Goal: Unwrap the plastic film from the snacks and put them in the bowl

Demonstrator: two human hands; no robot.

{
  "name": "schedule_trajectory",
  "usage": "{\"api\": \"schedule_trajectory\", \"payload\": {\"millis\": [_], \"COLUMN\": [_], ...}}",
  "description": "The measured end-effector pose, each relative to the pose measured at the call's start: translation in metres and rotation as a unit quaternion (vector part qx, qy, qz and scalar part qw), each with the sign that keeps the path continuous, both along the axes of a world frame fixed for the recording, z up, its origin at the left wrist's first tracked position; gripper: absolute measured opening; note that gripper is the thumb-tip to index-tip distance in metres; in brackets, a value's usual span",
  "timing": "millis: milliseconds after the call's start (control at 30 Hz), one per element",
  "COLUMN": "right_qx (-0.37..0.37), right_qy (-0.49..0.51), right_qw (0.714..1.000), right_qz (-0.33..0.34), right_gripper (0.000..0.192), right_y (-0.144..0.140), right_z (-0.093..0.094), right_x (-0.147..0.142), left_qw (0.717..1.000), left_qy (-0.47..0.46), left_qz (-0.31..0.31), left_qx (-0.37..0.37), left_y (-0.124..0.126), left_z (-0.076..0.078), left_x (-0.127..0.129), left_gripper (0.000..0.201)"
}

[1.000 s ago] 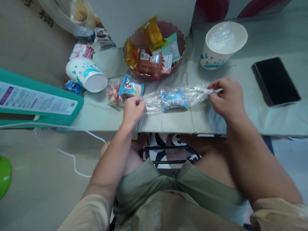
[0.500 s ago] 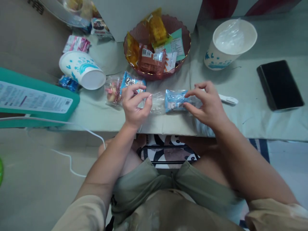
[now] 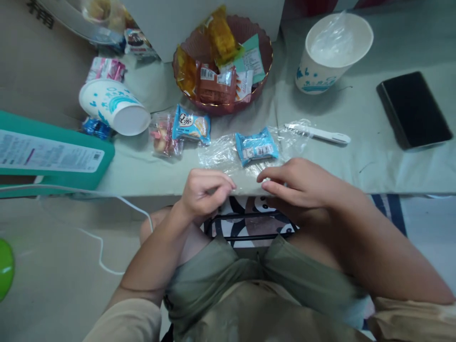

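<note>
- Packet, blue: lies on clear film on the table, presumably mid-length so film extends left and right.
- Left hand: fingers curled at the film's near edge; whether film is pinched cannot be told.
- Right hand: narrow thumb-to-forefinger gap; film contact cannot be told.
- Limits: table's near edge close to both hands; bowl beyond; knife-like tool right. Lateral room exceeds far-side room.

Clear film looked like crinkly, v. shiny plastic; blue pkt was glossy plastic too. Bowl was ribbed & see-thru, upright cup smooth matt paper, tablecloth matt cloth.
</note>
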State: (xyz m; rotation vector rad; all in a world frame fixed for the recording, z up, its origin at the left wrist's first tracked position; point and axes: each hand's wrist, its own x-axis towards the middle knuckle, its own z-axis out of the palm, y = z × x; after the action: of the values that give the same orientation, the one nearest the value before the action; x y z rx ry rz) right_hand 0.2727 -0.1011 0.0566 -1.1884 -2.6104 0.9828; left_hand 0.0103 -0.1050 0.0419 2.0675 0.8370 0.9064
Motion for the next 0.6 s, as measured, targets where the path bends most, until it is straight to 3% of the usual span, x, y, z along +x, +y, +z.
{"api": "schedule_trajectory", "payload": {"millis": [100,133,167,267,367,433,500,600], "right_qx": [0.029,0.063,0.094,0.150,0.185,0.211,0.218,0.131], "right_qy": [-0.091,-0.101,-0.106,-0.112,-0.095,-0.068,-0.033,-0.037], "right_qw": [0.993,0.988,0.981,0.961,0.945,0.935,0.942,0.981], "right_qz": [-0.064,-0.100,-0.134,-0.203,-0.254,-0.278,-0.252,-0.136], "right_gripper": [0.040,0.037,0.035,0.043,0.057,0.052,0.037,0.038], "right_y": [-0.003,-0.003,-0.002,0.002,0.004,0.002,-0.001,-0.007], "right_z": [-0.002,-0.005,-0.008,-0.017,-0.022,-0.019,-0.013,-0.006], "right_x": [-0.006,-0.007,-0.009,-0.013,-0.020,-0.026,-0.031,-0.034], "left_qw": [0.966,0.947,0.932,0.907,0.885,0.872,0.862,0.851], "left_qy": [0.054,0.080,0.107,0.192,0.268,0.313,0.347,0.385], "left_qz": [0.253,0.311,0.346,0.364,0.338,0.321,0.327,0.317], "left_qx": [0.005,0.001,-0.011,-0.090,-0.176,-0.194,-0.175,-0.163], "left_y": [0.008,0.012,0.015,0.020,0.017,0.014,0.012,0.011], "left_z": [-0.011,-0.015,-0.017,-0.019,-0.014,-0.010,-0.007,-0.004], "left_x": [-0.005,-0.007,-0.008,-0.009,-0.010,-0.012,-0.013,-0.015], "left_gripper": [0.018,0.010,0.017,0.059,0.066,0.067,0.068,0.059]}}
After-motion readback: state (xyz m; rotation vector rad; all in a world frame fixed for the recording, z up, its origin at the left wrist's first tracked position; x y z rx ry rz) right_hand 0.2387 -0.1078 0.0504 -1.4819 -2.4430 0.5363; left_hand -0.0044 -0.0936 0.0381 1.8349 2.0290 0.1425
